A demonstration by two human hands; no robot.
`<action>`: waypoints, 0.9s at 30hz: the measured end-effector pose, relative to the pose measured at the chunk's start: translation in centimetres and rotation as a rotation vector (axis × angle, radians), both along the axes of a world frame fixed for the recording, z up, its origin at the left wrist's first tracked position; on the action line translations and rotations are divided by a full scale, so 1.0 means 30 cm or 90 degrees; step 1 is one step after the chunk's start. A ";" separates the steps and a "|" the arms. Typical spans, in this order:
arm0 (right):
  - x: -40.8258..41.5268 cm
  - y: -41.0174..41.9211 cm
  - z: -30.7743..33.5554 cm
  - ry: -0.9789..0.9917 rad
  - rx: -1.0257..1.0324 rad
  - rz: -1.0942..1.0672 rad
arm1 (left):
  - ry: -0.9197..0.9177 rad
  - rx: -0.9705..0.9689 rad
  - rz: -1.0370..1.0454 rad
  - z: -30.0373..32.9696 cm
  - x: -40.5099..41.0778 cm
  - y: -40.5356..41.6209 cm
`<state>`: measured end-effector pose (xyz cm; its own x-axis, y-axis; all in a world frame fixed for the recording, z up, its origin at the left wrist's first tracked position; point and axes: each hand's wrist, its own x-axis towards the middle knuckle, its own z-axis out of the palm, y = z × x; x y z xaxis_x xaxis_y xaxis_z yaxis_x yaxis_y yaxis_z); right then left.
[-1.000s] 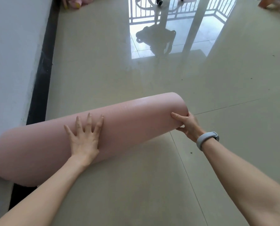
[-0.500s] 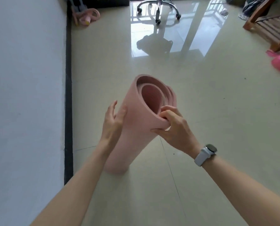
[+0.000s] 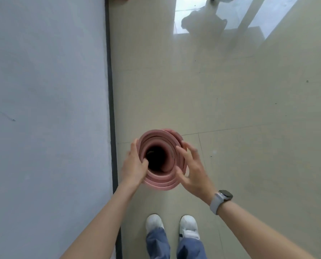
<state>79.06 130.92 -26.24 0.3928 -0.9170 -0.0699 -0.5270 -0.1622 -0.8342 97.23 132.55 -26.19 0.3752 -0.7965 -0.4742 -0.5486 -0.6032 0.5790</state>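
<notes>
Our left thumb was hooked over the rim and into the dark hollow core, while the other fingers of the left hand (image 3: pixel 134 165) curled together round the outer left side of the rolled pink mat (image 3: pixel 161 181), gripping its top edge. The fingers of our right hand (image 3: pixel 193 172) were spread and only slightly bent. The forefinger lay across the coiled layers on the right of the rim and the thumb touched the near right edge. That hand was blurred, so we could not tell how firmly it pressed.

The mat stood on end on the floor (image 3: pixel 230 109), and we looked straight down into its open top, where the spiral of layers showed. It stood just right of the dark skirting strip (image 3: pixel 111 109) that ran along the foot of the pale wall (image 3: pixel 43 109) on the left, and just beyond our feet.

A smartwatch (image 3: pixel 221 200) with a light grey band sat on our right wrist. Nearer than the mat, our white shoes (image 3: pixel 188 224) and blue trouser legs (image 3: pixel 157 242) showed between the forearms. At the far right, the glossy tiles reflected bright window light.
</notes>
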 end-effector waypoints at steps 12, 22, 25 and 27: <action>0.167 -0.210 0.103 0.358 0.308 -0.055 | 0.072 0.005 -0.035 0.076 0.084 -0.064; -0.175 -0.691 0.458 0.258 0.262 -0.054 | 0.080 0.009 -0.105 0.443 -0.162 -0.580; -0.291 -0.918 0.554 0.224 0.248 -0.049 | 0.060 -0.015 -0.086 0.528 -0.275 -0.809; -0.359 -1.054 0.606 0.228 0.243 -0.042 | 0.064 -0.019 -0.081 0.589 -0.353 -0.933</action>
<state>68.29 99.31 -8.05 0.2251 -0.8222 -0.5228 -0.7884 0.1616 -0.5935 86.66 104.55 -8.53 0.2226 -0.8485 -0.4802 -0.5571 -0.5149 0.6515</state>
